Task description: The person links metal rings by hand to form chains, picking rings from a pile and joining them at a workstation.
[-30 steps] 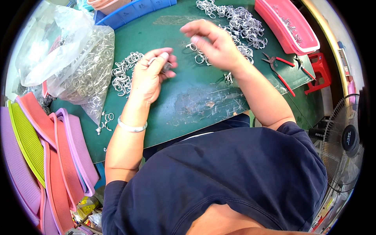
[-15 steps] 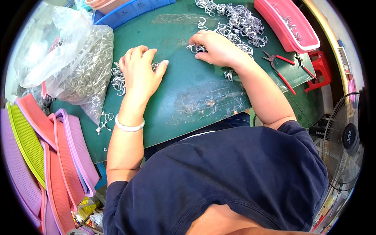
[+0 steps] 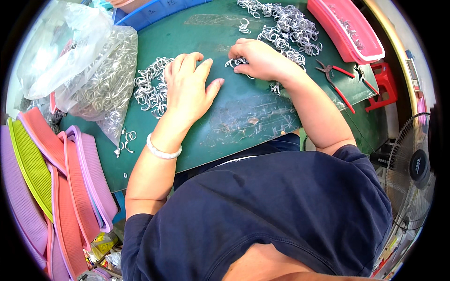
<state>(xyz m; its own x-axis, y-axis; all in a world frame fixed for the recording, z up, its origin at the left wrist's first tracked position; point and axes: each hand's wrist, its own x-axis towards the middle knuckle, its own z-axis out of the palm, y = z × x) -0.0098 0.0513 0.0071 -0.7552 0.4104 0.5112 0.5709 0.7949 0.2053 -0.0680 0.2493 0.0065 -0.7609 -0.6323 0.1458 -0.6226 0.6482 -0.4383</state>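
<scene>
My left hand (image 3: 191,89), wearing a pale bangle (image 3: 161,151) at the wrist, hovers or rests beside a pile of small silvery rings (image 3: 151,89). Its thumb stands apart from its fingers, and nothing shows in its grasp; the space under the palm is hidden. My right hand (image 3: 262,60) is bent over the green table (image 3: 225,89). Between its thumb and curled fingers shows a small cluster of silvery rings (image 3: 238,61). Beyond that hand spreads a larger heap of the same rings (image 3: 295,25), and a few lie beneath the wrist.
A clear plastic bag (image 3: 101,75) full of rings stands at left, above stacked coloured baskets (image 3: 75,187). Red-handled pliers (image 3: 333,79) lie at right, near a pink basket (image 3: 344,33) holding some rings. A blue bin (image 3: 159,13) stands at the back; a fan (image 3: 415,168) is far right.
My left hand has moved right, off the left pile of rings, uncovering more of it. My right hand stays almost in place with the cluster of rings.
</scene>
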